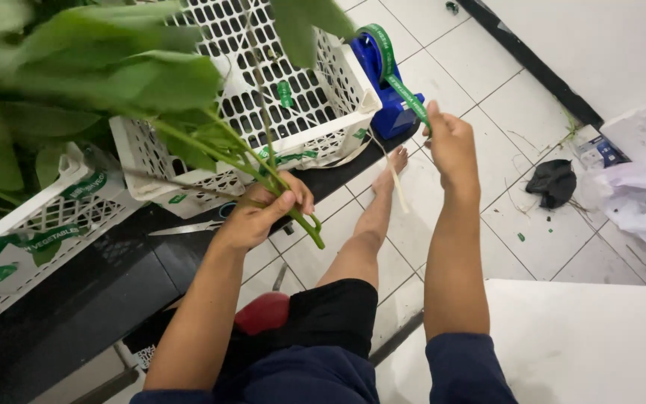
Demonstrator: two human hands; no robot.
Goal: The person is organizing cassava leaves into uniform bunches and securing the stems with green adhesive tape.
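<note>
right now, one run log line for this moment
left hand: gripping green leafy stems | right hand: pulling green tape strip | source: blue tape dispenser

Tape dispenser (pixel 386 90) right of crate (pixel 278 90); scissors (pixel 188 227) before crate.

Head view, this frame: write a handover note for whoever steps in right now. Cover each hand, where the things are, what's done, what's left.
Left hand: closed around a bunch of leafy green stems, stalk ends pointing down past the thumb.
Right hand: pinching the free end of the green tape, pulled out from the blue tape dispenser.
Nearby: white plastic crate beside the dispenser; a second crate to the left holding greens; scissors on the dark ledge.
Done: stems gathered, tape drawn out.
Left: no tape around the stems yet; the strip is uncut.
</note>
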